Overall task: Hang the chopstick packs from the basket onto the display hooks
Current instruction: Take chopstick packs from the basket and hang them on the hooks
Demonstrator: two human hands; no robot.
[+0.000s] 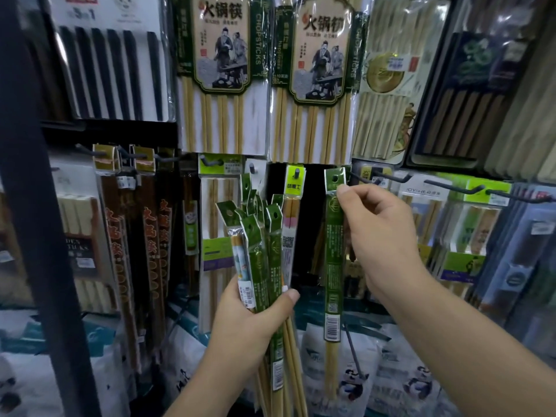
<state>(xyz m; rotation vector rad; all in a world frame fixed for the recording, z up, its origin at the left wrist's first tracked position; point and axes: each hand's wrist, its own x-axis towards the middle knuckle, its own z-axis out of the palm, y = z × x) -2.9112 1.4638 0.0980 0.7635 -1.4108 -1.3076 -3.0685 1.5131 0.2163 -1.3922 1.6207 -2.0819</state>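
My left hand (249,314) grips a bundle of several green-labelled chopstick packs (264,245), their hang tabs fanned upward at centre. My right hand (382,236) pinches the top of a single green chopstick pack (333,251) and holds it upright. Its punched hang tab sits just left of the tip of a bare black display hook (362,178). The pack's hole is not on the hook. The basket is out of view.
Large bamboo chopstick packs (222,73) hang above. Dark red packs (144,236) hang at left behind a black shelf post (39,206). More black hooks (451,185) with packs fill the right. Bagged goods (400,374) lie on the shelf below.
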